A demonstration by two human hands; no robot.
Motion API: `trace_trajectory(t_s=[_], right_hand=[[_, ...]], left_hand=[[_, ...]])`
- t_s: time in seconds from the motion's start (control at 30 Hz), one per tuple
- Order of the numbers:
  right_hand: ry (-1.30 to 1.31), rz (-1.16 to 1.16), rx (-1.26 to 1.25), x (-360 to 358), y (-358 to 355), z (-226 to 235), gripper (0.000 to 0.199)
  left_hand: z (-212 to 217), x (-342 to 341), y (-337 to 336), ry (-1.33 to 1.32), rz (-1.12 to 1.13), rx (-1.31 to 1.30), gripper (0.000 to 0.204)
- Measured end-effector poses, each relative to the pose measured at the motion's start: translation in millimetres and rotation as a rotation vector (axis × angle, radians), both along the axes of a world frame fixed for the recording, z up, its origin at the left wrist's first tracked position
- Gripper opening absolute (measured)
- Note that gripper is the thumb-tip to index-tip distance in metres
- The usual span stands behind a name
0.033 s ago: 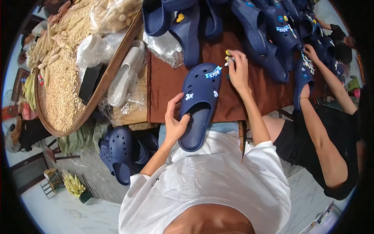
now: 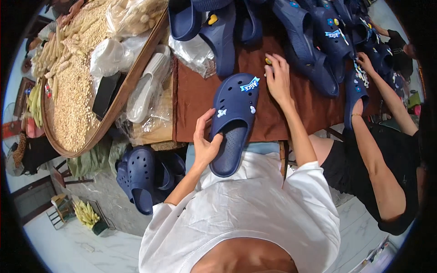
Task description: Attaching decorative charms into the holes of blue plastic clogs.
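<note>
My left hand [image 2: 206, 139] grips a navy blue clog [image 2: 232, 123] by its left side, thumb inside the opening and fingers along the outer edge. The clog's toe points away from me over the brown cloth [image 2: 195, 102]. On its upper are a light blue banner-shaped charm [image 2: 250, 84] and two small white charms, one a white charm [image 2: 221, 113] at the left. Right of the toe, my right hand [image 2: 277, 77] has its fingers bent together at the cloth. A small yellow charm [image 2: 268, 61] shows at the fingertips; anything else there is hidden by them.
Navy clogs [image 2: 293, 32] crowd the table's far side. A co-worker's hand [image 2: 364, 61] works at a decorated clog [image 2: 356, 91] on the right. A wooden-rimmed tray [image 2: 107, 119] of pale kernels and a bagged light-grey shoe [image 2: 148, 86] lie left. More clogs [image 2: 140, 170] hang below the table.
My right hand has shifted slightly, and its fingers now cover more of the small yellow and white charms. The clog and my left hand have stayed nearly still.
</note>
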State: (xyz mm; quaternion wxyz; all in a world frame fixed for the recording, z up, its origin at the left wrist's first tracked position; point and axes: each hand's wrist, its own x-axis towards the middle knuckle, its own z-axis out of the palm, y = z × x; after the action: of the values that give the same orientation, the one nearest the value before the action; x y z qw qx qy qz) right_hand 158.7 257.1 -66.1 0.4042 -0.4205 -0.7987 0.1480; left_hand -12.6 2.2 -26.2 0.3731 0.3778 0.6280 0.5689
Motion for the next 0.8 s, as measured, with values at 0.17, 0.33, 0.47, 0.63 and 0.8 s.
trace_trajectory(t_s=[0.17,0.33,0.47,0.63,0.8], right_hand=[[-0.285,-0.003,0.057,-11,6,-14,0.029],[-0.243,0.012,-0.042,5,-25,-7,0.023],[-0.059,0.026,-0.153,12,-47,23,0.021],[0.009,0.246,-0.116,0,-69,60,0.023],[-0.138,0.314,-0.121,-2,-70,56,0.025]], left_hand=[[-9,5,-6,0.135,0.073,-0.031,0.062],[-7,4,0,0.237,0.043,-0.012,0.064],[-2,2,10,0.344,0.007,-0.002,0.068],[20,0,23,0.448,-0.028,0.043,0.070],[30,0,34,0.400,-0.145,0.151,0.068]])
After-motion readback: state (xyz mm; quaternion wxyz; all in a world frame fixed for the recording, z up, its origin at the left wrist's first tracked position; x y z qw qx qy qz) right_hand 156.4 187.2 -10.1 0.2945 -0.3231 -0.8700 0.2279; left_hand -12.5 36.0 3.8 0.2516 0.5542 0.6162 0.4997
